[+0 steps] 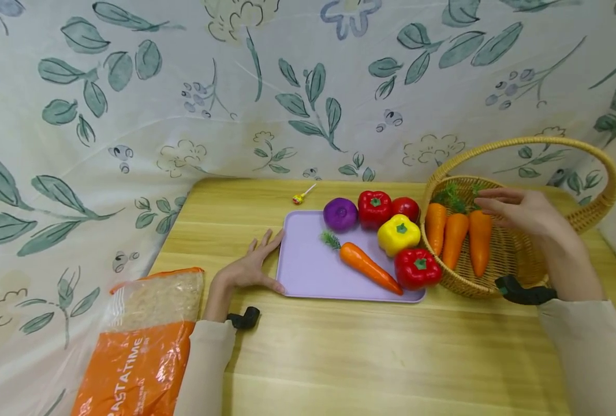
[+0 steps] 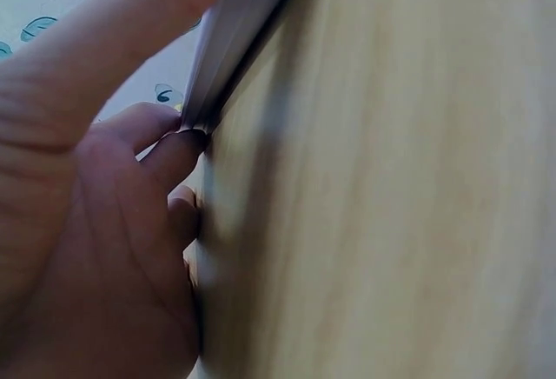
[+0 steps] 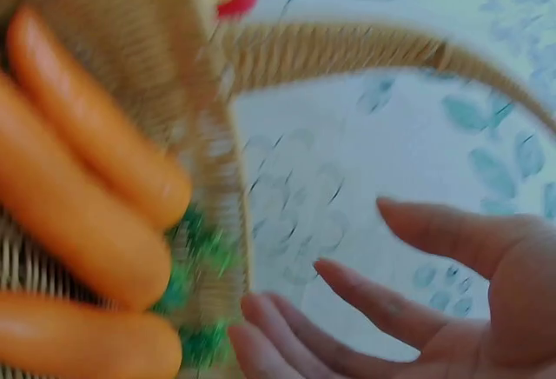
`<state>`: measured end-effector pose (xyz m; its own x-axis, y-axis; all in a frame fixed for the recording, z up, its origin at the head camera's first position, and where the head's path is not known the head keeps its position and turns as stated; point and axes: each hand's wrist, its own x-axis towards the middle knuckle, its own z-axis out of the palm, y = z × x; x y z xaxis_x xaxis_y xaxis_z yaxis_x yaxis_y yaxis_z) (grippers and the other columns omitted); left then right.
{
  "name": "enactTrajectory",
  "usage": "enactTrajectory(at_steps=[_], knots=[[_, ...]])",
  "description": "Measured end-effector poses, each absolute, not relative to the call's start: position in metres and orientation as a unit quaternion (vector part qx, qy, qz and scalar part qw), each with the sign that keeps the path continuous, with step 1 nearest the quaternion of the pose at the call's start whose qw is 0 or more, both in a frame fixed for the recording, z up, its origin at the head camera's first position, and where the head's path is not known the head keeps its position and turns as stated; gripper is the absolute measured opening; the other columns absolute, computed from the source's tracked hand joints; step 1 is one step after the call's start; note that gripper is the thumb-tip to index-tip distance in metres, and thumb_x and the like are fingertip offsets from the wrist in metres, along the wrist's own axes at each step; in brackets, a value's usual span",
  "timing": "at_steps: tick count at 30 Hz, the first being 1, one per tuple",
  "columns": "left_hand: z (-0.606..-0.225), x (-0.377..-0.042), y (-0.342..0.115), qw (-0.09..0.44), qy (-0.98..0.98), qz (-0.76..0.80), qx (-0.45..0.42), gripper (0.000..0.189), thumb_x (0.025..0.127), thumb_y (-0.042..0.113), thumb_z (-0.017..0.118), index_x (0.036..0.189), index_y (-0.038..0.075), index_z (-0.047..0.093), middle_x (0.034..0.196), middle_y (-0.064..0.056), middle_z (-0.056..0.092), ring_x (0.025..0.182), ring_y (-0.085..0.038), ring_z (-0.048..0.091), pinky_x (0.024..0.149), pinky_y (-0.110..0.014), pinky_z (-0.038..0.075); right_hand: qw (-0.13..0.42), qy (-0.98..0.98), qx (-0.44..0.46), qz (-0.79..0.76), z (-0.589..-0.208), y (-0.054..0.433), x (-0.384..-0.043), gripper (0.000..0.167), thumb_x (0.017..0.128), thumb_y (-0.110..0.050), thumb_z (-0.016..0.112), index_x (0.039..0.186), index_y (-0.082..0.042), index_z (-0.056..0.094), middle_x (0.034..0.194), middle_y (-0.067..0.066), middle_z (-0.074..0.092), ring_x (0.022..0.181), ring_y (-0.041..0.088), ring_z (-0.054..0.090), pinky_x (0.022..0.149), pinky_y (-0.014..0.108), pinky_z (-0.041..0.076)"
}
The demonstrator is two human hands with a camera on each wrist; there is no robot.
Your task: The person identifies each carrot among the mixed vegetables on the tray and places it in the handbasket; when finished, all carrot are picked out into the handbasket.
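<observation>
Over the wicker basket (image 1: pixel 515 254), the right hand (image 1: pixel 528 214) hangs with thumb and fingers spread apart. Just beside its fingertips are the green tops of three carrots (image 1: pixel 455 237), which lie side by side inside the basket, to the left of that hand; whether the fingers touch the greenery cannot be told. Behind the hand arches the basket's handle (image 1: pixel 526 140).

The left hand (image 1: pixel 247 266) is spread too, its thumb at the near left corner of the lilac tray (image 1: pixel 305 260) and its index fingertip at the left edge. To this hand's right, a single carrot (image 1: pixel 370 267) lies slantwise on the tray, leafy end nearer the hand. Between the two hands also sit a purple vegetable (image 1: pixel 340 214), a yellow pepper (image 1: pixel 398 235) and two red peppers (image 1: pixel 418 269). Beyond the left hand's fingers lies a lollipop (image 1: pixel 298 199); beside its wrist, an orange packet (image 1: pixel 136 364).
</observation>
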<state>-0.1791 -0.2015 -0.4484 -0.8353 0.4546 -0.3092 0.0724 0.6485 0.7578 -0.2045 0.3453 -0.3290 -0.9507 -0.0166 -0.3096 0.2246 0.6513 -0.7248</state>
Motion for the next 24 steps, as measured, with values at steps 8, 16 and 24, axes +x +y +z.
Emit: enactTrajectory(at_steps=[8,16,24], knots=[[-0.449,-0.180,-0.202,0.245,0.878,0.384,0.148,0.134,0.070,0.041,0.096,0.167,0.037,0.004,0.174,-0.005,-0.021,0.154,-0.052,-0.024,0.115,-0.085,0.000,0.140,0.900,-0.016,-0.413,-0.319,0.317,-0.167,0.065,0.106,-0.052,0.051,0.155,-0.010,0.044,0.114,-0.040,0.054,0.095,-0.019,0.059,0.108,0.040,0.051],[-0.449,-0.180,-0.203,0.243,0.878,0.384,0.150,0.134,0.070,0.041,0.096,0.167,0.037,0.004,0.174,-0.005,-0.020,0.154,-0.052,-0.024,0.114,-0.085,0.000,0.065,0.878,-0.057,-0.471,-0.324,0.268,-0.138,0.047,0.107,-0.036,0.057,0.150,-0.017,0.052,0.132,-0.025,0.062,0.112,-0.012,0.059,0.087,0.006,0.047],[-0.450,-0.181,-0.202,0.240,0.881,0.380,0.151,0.134,0.070,0.042,0.096,0.167,0.037,0.004,0.174,-0.006,-0.020,0.154,-0.052,-0.024,0.115,-0.085,0.000,0.075,0.876,-0.080,-0.470,-0.326,0.206,-0.129,0.059,0.100,-0.041,0.067,0.153,-0.021,0.051,0.151,0.012,0.056,0.136,0.036,0.056,0.107,0.030,0.053]])
